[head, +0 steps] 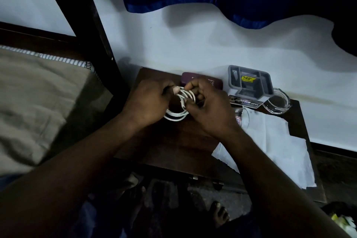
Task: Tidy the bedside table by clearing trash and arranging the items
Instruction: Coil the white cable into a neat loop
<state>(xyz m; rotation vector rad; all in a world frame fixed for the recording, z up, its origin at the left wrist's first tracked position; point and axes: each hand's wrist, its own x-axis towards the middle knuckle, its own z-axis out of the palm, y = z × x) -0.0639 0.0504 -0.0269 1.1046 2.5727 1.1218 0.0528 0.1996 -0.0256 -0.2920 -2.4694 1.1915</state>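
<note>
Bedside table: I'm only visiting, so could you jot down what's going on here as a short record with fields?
Surface: dark wooden bedside table
Being handled: white cable, looped into a coil above the table
Left grip: hand holds one side of the coil
Right grip: hand pinches the other side
Behind the hands: maroon case
To the right: grey tray, glass ashtray, white paper
Lighting: dim

The left hand (148, 102) and right hand (210, 111) hide much of the cable (175, 117) and box (215, 82); the box's lettering is unreadable.
</note>
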